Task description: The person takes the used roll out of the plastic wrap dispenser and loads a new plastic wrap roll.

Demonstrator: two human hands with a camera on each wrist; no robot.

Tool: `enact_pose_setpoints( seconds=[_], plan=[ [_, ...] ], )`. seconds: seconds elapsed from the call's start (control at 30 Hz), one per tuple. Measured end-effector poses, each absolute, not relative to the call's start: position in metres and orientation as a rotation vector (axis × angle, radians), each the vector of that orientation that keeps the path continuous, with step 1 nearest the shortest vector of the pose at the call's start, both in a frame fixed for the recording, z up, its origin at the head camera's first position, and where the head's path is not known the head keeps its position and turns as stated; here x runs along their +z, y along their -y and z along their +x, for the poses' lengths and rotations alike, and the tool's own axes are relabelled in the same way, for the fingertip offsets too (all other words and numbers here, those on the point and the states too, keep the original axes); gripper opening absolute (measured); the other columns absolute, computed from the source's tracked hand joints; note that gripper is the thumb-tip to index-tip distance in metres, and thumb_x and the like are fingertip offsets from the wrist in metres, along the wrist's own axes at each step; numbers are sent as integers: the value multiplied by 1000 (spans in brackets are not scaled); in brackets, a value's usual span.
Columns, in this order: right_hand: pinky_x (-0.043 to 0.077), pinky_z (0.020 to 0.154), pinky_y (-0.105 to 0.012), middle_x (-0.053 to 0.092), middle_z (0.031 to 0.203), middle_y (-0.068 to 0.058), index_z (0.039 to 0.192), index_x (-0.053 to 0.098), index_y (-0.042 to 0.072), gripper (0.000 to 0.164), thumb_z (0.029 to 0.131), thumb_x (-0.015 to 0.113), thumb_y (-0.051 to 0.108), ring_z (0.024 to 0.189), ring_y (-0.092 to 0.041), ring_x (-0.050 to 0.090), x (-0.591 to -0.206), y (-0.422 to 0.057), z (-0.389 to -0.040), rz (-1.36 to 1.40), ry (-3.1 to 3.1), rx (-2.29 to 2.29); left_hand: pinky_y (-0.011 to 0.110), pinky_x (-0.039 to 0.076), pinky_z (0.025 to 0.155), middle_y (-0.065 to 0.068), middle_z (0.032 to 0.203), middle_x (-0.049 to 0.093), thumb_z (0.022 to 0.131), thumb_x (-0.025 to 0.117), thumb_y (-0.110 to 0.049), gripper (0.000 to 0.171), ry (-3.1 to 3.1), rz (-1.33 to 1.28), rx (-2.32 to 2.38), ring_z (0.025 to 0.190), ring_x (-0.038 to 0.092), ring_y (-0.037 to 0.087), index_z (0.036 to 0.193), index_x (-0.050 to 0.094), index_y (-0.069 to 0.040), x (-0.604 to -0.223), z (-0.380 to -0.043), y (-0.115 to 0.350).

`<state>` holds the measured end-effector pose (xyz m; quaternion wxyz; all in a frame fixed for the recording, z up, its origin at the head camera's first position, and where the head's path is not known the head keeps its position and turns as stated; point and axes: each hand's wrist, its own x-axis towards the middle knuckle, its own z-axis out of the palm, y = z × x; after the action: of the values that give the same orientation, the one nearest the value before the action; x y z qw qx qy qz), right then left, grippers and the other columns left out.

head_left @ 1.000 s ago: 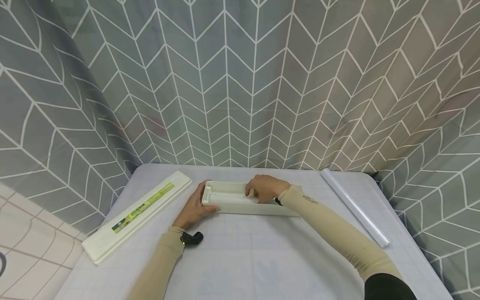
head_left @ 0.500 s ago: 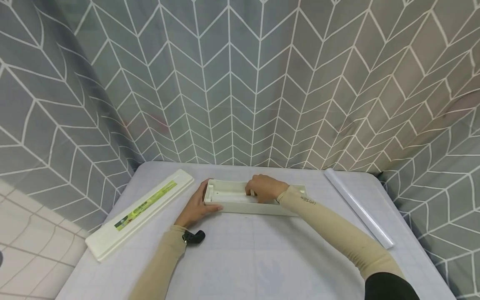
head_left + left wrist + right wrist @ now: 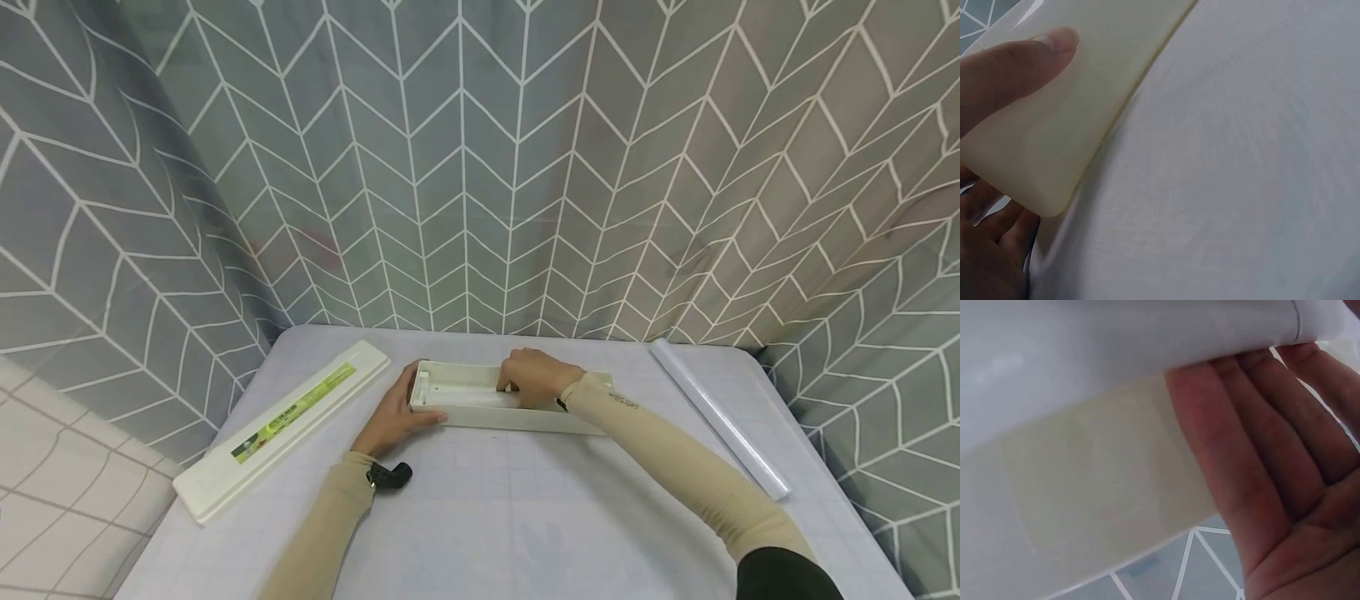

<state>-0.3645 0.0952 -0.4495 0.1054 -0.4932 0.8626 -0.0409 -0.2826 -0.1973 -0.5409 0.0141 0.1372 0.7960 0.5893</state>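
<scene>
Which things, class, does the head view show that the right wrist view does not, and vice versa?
Head view only: the labelled white panel, the shiny roll at right, and the left grip.
Right wrist view only: the palm side of the right grip; the head view shows its back.
Both: that grip, the pale box and the patterned curtain.

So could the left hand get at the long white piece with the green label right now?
Probably yes, but the left hand would likely first have to let go of the white box; nothing seems to lie between it and the long white piece.
</scene>
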Motion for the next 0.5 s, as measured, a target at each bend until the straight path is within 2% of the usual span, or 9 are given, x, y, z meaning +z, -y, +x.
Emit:
enact_pose_setpoints(
  seconds=[0.1, 0.2, 0.27, 0.37, 0.5],
  plan=[
    [45, 65, -24, 69, 72, 11, 81, 76, 19, 22, 75, 85, 0, 63, -3, 47, -445, -97, -362, -1486, -2537, -130, 46, 29, 126, 13, 161, 48, 79, 95, -15, 110, -2478, 421, 1834, 149, 45, 33, 166, 27, -8, -540, -281, 197],
    [53, 70, -23, 76, 81, 9, 92, 82, 19, 21, 76, 90, 7, 68, -1, 59, -440, -99, -361, -1477, -2545, -114, 41, 31, 125, 12, 160, 49, 79, 95, -15, 111, -2476, 415, 1833, 148, 47, 32, 166, 27, -9, -540, -281, 197],
    [57, 75, -26, 80, 87, 6, 102, 85, 17, 29, 75, 92, 10, 74, -3, 67, -435, -101, -361, -1448, -2555, -108, 38, 33, 123, 12, 159, 49, 79, 95, -15, 111, -2470, 418, 1836, 146, 48, 32, 166, 27, -9, -541, -281, 198],
    [60, 82, -29, 82, 96, 2, 119, 83, 17, 47, 73, 93, 12, 84, -7, 73, -426, -104, -361, -1385, -2577, -115, 41, 35, 123, 11, 159, 49, 78, 95, -15, 112, -2464, 422, 1843, 144, 50, 31, 166, 27, -9, -542, -282, 199],
    [60, 81, -29, 82, 97, 1, 122, 82, 16, 51, 72, 87, 8, 85, -7, 73, -410, -108, -360, -1390, -2592, -157, 42, 36, 122, 11, 157, 50, 78, 96, -15, 112, -2477, 424, 1840, 140, 52, 30, 166, 27, -9, -541, -282, 199]
  ],
)
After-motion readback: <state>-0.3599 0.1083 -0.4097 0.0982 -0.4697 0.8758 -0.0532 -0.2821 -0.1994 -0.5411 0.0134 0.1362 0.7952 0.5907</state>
